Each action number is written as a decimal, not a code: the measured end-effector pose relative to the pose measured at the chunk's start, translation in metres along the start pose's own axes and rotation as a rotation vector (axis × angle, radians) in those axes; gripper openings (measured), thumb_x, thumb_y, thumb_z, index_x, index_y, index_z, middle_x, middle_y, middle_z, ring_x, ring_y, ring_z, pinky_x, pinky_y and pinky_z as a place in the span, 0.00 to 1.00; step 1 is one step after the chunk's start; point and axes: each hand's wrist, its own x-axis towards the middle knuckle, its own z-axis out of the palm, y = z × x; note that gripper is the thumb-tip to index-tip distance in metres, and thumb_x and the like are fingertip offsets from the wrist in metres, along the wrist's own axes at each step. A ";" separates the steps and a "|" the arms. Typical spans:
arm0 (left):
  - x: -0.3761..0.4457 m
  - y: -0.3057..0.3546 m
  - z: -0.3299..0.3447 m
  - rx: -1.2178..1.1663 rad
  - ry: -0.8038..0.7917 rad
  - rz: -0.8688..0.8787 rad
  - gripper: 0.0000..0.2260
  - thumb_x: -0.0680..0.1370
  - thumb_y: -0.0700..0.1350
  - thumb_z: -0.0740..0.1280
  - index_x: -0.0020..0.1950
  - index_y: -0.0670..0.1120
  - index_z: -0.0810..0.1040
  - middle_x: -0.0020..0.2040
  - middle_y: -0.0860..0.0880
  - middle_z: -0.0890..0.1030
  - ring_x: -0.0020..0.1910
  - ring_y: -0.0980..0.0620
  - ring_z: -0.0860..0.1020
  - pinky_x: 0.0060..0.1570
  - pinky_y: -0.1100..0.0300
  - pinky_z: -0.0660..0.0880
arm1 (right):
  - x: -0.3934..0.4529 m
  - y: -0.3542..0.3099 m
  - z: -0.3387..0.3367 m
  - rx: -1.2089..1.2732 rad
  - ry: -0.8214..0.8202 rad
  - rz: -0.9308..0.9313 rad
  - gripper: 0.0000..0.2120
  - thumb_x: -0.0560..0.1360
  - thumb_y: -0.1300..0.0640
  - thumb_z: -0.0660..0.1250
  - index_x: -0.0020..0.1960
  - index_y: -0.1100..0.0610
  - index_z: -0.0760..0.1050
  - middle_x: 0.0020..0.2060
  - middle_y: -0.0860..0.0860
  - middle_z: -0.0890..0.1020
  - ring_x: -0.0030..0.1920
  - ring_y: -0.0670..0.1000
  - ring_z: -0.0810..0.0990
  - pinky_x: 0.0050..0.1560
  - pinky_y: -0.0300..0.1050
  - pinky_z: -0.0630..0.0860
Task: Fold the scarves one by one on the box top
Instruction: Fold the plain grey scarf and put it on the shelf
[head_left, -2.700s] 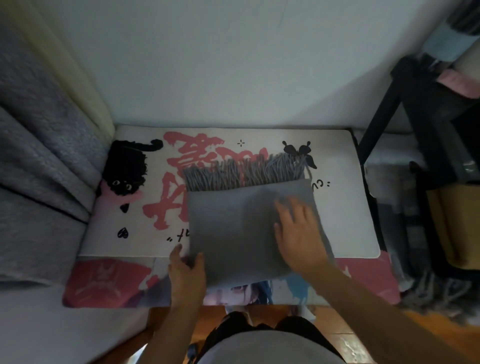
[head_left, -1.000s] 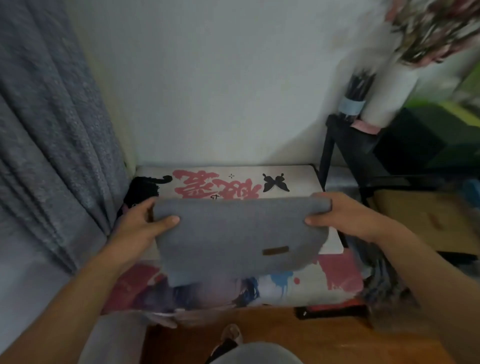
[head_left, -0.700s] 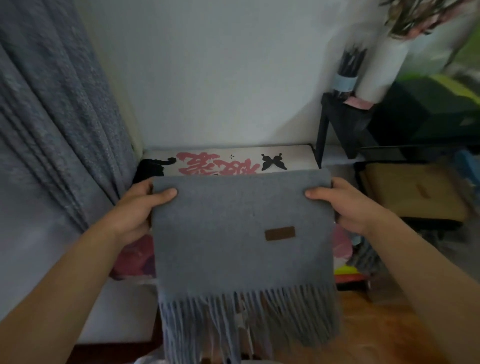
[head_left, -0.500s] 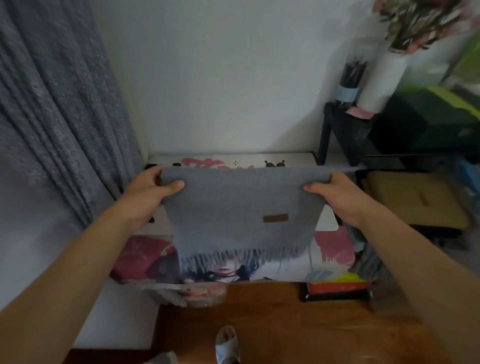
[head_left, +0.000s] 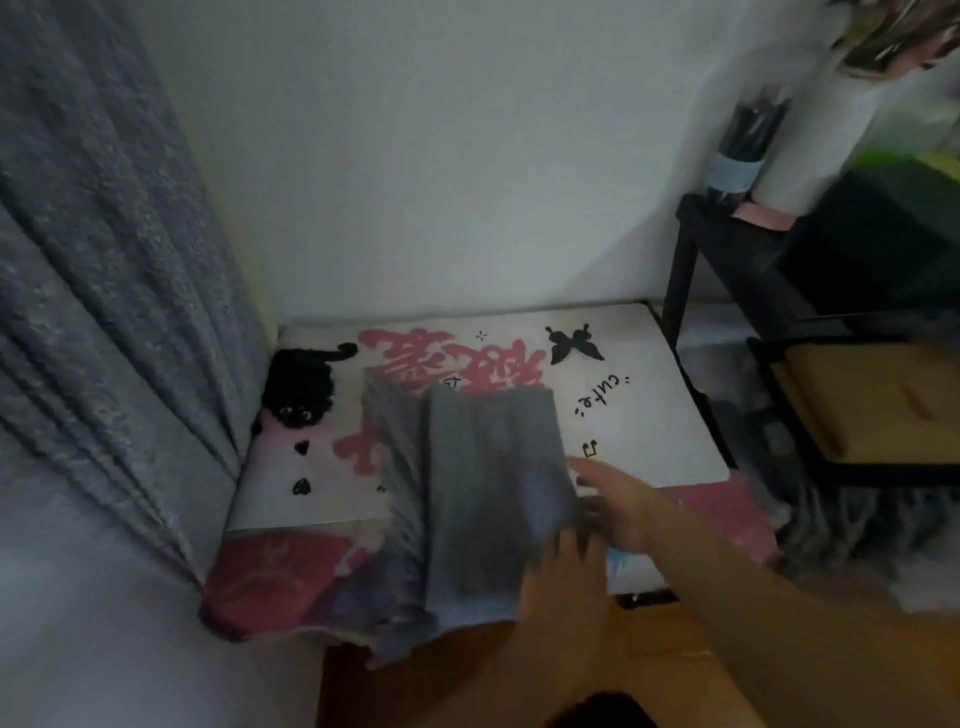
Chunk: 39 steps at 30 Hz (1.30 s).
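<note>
A grey curtain (head_left: 98, 291) hangs down the left side, next to a pale wall (head_left: 441, 156). The box top (head_left: 649, 410), printed with pink characters, a black cat (head_left: 298, 387) and a butterfly (head_left: 574, 343), sits against that wall. The grey scarf (head_left: 493, 488) lies folded lengthwise across the middle of the box top, its near end hanging over the front edge. A dark rack (head_left: 727, 270) stands to the right. The right hand (head_left: 621, 506) reaches to the scarf's right edge, fingers spread and blurred; whether it grips the cloth I cannot tell. The left hand (head_left: 563, 582) is at the scarf's near right corner, too blurred to tell its hold.
</note>
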 end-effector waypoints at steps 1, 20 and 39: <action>0.005 0.000 0.017 -0.065 -0.030 -0.019 0.17 0.72 0.51 0.71 0.60 0.53 0.78 0.53 0.50 0.77 0.51 0.50 0.80 0.44 0.54 0.78 | 0.011 0.019 -0.003 -0.096 0.047 -0.005 0.15 0.78 0.54 0.69 0.60 0.62 0.76 0.48 0.61 0.84 0.42 0.57 0.83 0.40 0.50 0.80; 0.268 -0.093 -0.046 0.785 -0.555 0.599 0.21 0.75 0.47 0.70 0.67 0.51 0.72 0.73 0.48 0.69 0.73 0.44 0.66 0.76 0.44 0.58 | 0.030 0.041 -0.068 -0.720 0.355 -0.241 0.07 0.73 0.58 0.68 0.52 0.57 0.77 0.41 0.50 0.79 0.42 0.51 0.78 0.41 0.45 0.73; 0.167 -0.152 -0.042 -1.347 -0.349 -0.778 0.16 0.78 0.51 0.71 0.60 0.43 0.81 0.51 0.43 0.87 0.53 0.42 0.84 0.51 0.48 0.79 | 0.086 0.009 -0.123 -0.026 0.360 -0.030 0.30 0.68 0.54 0.80 0.65 0.63 0.74 0.59 0.57 0.82 0.58 0.60 0.81 0.62 0.58 0.77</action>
